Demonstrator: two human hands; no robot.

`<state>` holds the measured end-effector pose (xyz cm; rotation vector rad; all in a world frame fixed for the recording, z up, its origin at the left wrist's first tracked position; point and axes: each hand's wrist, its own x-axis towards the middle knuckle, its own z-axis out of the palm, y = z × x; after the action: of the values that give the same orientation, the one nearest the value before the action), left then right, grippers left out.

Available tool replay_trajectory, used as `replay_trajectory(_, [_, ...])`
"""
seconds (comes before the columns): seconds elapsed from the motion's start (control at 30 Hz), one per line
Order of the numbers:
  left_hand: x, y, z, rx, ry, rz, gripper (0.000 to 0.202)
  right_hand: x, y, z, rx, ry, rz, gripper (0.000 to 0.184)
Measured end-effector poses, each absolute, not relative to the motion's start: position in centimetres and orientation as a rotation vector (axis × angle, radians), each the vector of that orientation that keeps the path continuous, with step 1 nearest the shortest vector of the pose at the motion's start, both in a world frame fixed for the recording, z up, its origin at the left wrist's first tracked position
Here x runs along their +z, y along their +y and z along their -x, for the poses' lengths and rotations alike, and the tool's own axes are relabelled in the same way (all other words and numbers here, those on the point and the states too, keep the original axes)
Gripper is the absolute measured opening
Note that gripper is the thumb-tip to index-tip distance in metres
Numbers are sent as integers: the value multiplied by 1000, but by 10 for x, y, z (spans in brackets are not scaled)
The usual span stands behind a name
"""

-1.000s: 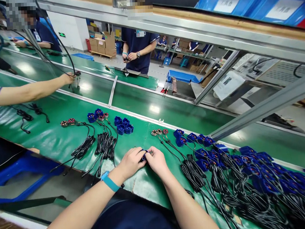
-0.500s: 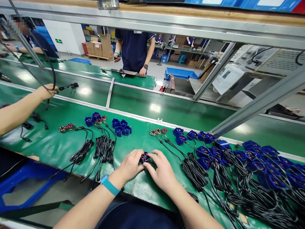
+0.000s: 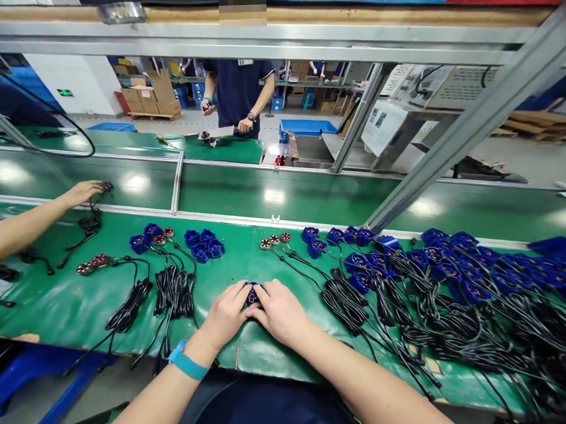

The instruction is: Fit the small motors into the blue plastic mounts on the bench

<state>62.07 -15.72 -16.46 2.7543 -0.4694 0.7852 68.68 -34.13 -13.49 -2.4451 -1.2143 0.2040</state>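
Both my hands meet low over the bench's near middle. Between them sits a small dark blue motor housing point(image 3: 253, 292) with a motor's reddish coil inside, mostly covered by fingers. My left hand point(image 3: 226, 318), with a teal band at its wrist, grips the housing from the left. My right hand point(image 3: 283, 312) closes on it from the right, fingers on top and thumb at the near side. Beyond my left hand lie several bare blue housings point(image 3: 204, 245). Past my right hand are three small motors point(image 3: 275, 239), their leads running to a black cable bundle point(image 3: 345, 302).
At right, many blue housings with motors point(image 3: 433, 255) and tangled black cables point(image 3: 454, 330) cover the green bench point(image 3: 251, 355). More cable bundles point(image 3: 131, 304) lie left. A co-worker's hand point(image 3: 85, 193) reaches in. A metal post point(image 3: 451, 126) slants up at right.
My fingers have drawn closer together over the housing, covering more of it. The view has turned slightly right. The co-worker's hand at left has moved against the bench and holds a small motor.
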Motion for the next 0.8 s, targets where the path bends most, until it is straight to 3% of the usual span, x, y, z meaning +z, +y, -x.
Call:
replay_trajectory(0.37, [-151,-146,-607,727,-497,-2789,30,-117,-348,-684,329,-1328,2253,63])
replay_trajectory(0.47, [-148,-140,-600,688,-509,-2818,27,-117,-343,-706,278,-1203,2085,49])
replay_trajectory(0.57, [-145,-140,-597,657,-506,-2880,29,-127,-327,-744,23,-906,2358,44])
replay_trajectory(0.7, [-143,-140,-597,613,-533,-2887,45,-145,-303,-778,-34,-829,2705,53])
replay_trajectory(0.8, [-141,-130,-609,663,-489,-2784,72,-149,-294,-774,-40,-907,2683,39])
